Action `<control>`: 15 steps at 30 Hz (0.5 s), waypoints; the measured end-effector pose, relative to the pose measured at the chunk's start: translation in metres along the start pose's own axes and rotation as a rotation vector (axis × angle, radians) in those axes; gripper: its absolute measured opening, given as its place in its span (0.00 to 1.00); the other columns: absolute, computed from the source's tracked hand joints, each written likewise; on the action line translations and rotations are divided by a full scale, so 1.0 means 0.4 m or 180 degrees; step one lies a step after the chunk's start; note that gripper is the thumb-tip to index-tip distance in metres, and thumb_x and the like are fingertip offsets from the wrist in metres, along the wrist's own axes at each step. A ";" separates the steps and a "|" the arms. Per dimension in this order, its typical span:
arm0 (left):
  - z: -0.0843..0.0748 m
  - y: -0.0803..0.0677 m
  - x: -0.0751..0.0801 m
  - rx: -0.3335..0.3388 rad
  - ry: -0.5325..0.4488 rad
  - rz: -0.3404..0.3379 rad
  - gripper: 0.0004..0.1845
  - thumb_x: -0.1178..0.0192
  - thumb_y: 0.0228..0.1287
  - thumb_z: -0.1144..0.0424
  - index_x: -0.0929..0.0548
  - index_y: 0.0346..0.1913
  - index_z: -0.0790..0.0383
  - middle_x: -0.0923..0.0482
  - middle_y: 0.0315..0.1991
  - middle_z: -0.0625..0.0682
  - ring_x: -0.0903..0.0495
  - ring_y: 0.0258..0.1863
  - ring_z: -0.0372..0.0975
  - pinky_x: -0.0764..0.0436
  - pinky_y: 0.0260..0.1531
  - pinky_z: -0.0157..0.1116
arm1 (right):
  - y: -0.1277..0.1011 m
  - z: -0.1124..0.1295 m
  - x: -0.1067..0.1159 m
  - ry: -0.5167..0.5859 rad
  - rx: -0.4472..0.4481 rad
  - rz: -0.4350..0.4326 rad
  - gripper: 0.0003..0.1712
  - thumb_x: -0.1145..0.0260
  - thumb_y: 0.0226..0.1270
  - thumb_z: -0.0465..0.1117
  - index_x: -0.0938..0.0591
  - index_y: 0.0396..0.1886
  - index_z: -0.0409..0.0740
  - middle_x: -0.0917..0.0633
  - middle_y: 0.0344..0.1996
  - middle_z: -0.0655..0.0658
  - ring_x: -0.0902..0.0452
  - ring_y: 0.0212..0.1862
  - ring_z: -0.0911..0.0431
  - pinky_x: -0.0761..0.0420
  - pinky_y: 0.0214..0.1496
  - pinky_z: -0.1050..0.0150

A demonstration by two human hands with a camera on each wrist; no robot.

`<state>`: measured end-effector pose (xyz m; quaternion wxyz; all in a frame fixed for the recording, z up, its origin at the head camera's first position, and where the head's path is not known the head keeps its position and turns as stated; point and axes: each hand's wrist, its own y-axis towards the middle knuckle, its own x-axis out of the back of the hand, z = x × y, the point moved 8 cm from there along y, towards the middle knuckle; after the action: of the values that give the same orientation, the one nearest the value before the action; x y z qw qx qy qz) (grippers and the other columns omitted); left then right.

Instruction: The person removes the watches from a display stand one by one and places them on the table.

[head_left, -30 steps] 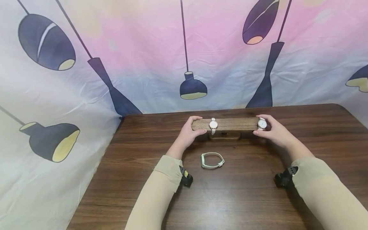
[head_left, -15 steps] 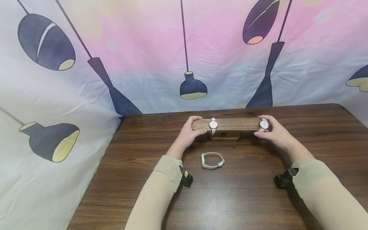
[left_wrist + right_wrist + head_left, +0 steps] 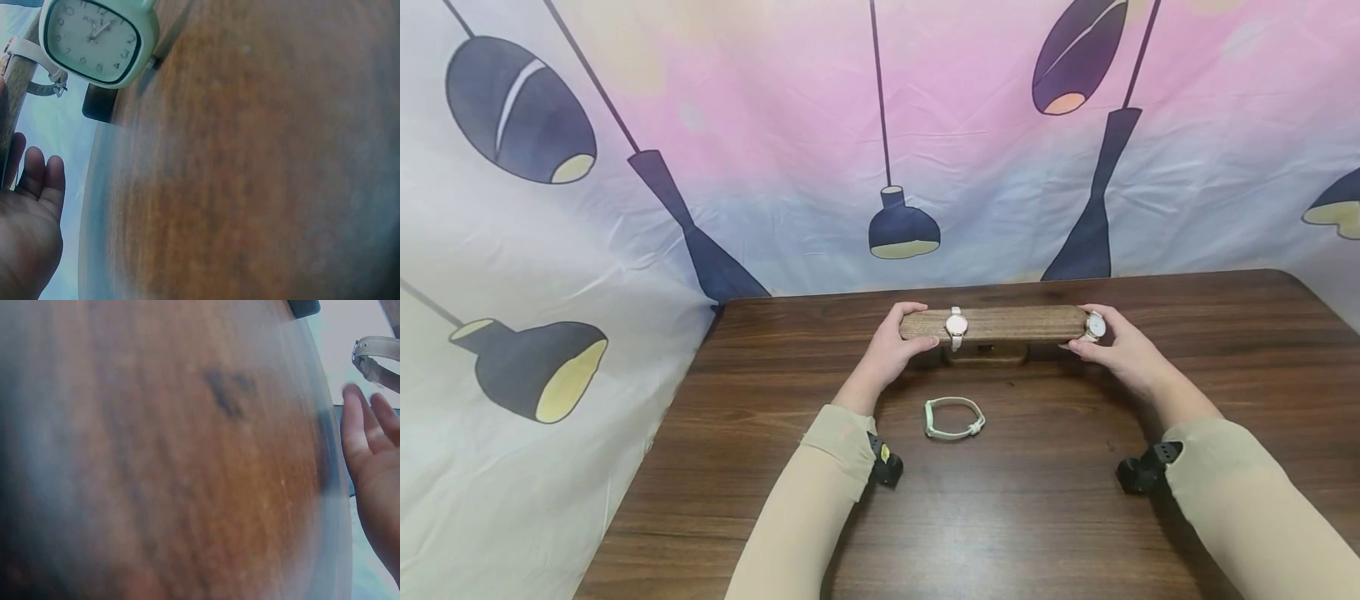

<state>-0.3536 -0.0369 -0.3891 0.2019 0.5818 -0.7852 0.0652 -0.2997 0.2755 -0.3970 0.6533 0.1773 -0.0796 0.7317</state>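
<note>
A wooden watch stand, a horizontal bar on a small base, stands near the back of the table. Its left end is gripped by my left hand, thumb in front and fingers behind. One white-strapped wristwatch is looped round the bar near that hand. At the right end, my right hand holds a second white-strapped wristwatch between thumb and fingers, its dial at the bar's tip. The right wrist view shows this watch's strap above the fingers. A pale green watch lies in front of the stand.
The dark wooden table reaches toward me on both sides of the arms. Behind it hangs a cloth backdrop printed with lamps. A black wrist camera sits on the left sleeve, another camera on the right.
My right hand and its watch have shifted a little to the right, toward the bar's end, baring more wood. The left hand, the stand and the green watch have stayed put.
</note>
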 end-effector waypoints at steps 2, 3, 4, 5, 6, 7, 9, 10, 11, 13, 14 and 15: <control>-0.001 0.001 0.000 -0.0003 0.0007 -0.0003 0.28 0.34 0.56 0.60 0.30 0.60 0.51 0.28 0.53 0.55 0.27 0.46 0.45 0.30 0.48 0.44 | -0.003 0.003 0.011 -0.0388 -0.0056 -0.0075 0.37 0.35 0.64 0.42 0.41 0.66 0.37 0.31 0.55 0.31 0.33 0.53 0.54 0.33 0.51 0.65; -0.001 0.001 0.000 -0.0006 0.0012 -0.0007 0.29 0.34 0.56 0.60 0.30 0.60 0.51 0.28 0.53 0.55 0.27 0.46 0.45 0.30 0.48 0.44 | -0.004 0.004 0.016 -0.0554 -0.0075 -0.0107 0.37 0.35 0.63 0.44 0.40 0.66 0.36 0.31 0.56 0.31 0.35 0.56 0.50 0.36 0.54 0.60; -0.001 0.002 0.000 -0.0008 0.0020 -0.0013 0.29 0.34 0.56 0.60 0.30 0.60 0.51 0.28 0.53 0.55 0.27 0.46 0.45 0.30 0.48 0.44 | -0.005 0.006 0.019 -0.0622 -0.0096 -0.0118 0.38 0.34 0.63 0.45 0.40 0.66 0.35 0.31 0.57 0.29 0.37 0.58 0.45 0.38 0.56 0.54; -0.001 0.003 0.000 -0.0008 0.0021 -0.0013 0.29 0.34 0.56 0.60 0.30 0.61 0.51 0.28 0.53 0.55 0.27 0.46 0.45 0.30 0.48 0.44 | -0.005 0.007 0.022 -0.0711 -0.0112 -0.0139 0.38 0.34 0.62 0.46 0.39 0.66 0.35 0.31 0.57 0.29 0.40 0.59 0.41 0.41 0.57 0.49; -0.001 0.003 0.000 -0.0005 0.0027 -0.0013 0.29 0.34 0.56 0.60 0.30 0.61 0.51 0.28 0.53 0.55 0.27 0.46 0.45 0.30 0.48 0.44 | -0.006 0.008 0.025 -0.0758 -0.0124 -0.0152 0.39 0.34 0.62 0.47 0.38 0.66 0.34 0.31 0.57 0.28 0.41 0.60 0.39 0.43 0.57 0.45; -0.001 0.003 0.000 -0.0001 0.0032 -0.0014 0.29 0.34 0.56 0.60 0.30 0.61 0.51 0.28 0.53 0.55 0.27 0.46 0.45 0.30 0.48 0.44 | -0.007 0.007 0.027 -0.0783 -0.0145 -0.0155 0.39 0.33 0.62 0.47 0.38 0.66 0.34 0.31 0.57 0.27 0.42 0.61 0.37 0.44 0.57 0.42; 0.000 0.003 -0.001 0.0005 0.0042 -0.0015 0.29 0.34 0.56 0.60 0.30 0.61 0.51 0.28 0.53 0.55 0.27 0.46 0.45 0.30 0.48 0.44 | -0.009 0.008 0.029 -0.0835 -0.0165 -0.0163 0.40 0.33 0.61 0.48 0.39 0.66 0.33 0.31 0.57 0.27 0.41 0.60 0.37 0.44 0.57 0.42; 0.000 0.003 -0.001 0.0008 0.0041 -0.0014 0.29 0.34 0.56 0.60 0.30 0.61 0.51 0.28 0.53 0.55 0.27 0.46 0.46 0.30 0.48 0.44 | -0.010 0.008 0.030 -0.0867 -0.0168 -0.0165 0.41 0.33 0.61 0.48 0.39 0.66 0.33 0.31 0.57 0.27 0.41 0.60 0.37 0.43 0.57 0.43; 0.000 0.002 -0.001 0.0009 0.0036 -0.0012 0.29 0.34 0.56 0.60 0.30 0.61 0.51 0.28 0.53 0.55 0.27 0.46 0.46 0.30 0.48 0.44 | -0.011 0.008 0.031 -0.0897 -0.0168 -0.0166 0.41 0.33 0.61 0.49 0.39 0.66 0.32 0.30 0.57 0.27 0.39 0.59 0.38 0.41 0.56 0.45; 0.002 0.002 -0.001 0.0011 0.0030 -0.0009 0.29 0.34 0.56 0.59 0.31 0.61 0.51 0.28 0.53 0.55 0.27 0.46 0.46 0.30 0.48 0.44 | -0.013 0.007 0.032 -0.0923 -0.0154 -0.0169 0.40 0.33 0.61 0.48 0.38 0.66 0.32 0.29 0.55 0.28 0.36 0.56 0.42 0.37 0.54 0.54; 0.002 0.002 -0.001 0.0011 0.0022 -0.0007 0.28 0.34 0.56 0.59 0.31 0.61 0.51 0.28 0.53 0.55 0.27 0.46 0.46 0.30 0.47 0.44 | -0.015 0.007 0.032 -0.0945 -0.0144 -0.0169 0.40 0.33 0.62 0.48 0.38 0.66 0.32 0.28 0.54 0.29 0.34 0.54 0.45 0.36 0.52 0.58; 0.002 0.002 -0.002 0.0008 0.0013 -0.0005 0.28 0.34 0.56 0.60 0.31 0.61 0.51 0.28 0.52 0.55 0.27 0.46 0.46 0.30 0.47 0.44 | -0.016 0.007 0.033 -0.0958 -0.0136 -0.0165 0.40 0.34 0.62 0.48 0.38 0.66 0.32 0.27 0.53 0.29 0.33 0.52 0.48 0.35 0.50 0.63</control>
<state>-0.3543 -0.0364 -0.3900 0.2029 0.5825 -0.7842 0.0672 -0.2943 0.2877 -0.3905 0.6563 0.2731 -0.1877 0.6779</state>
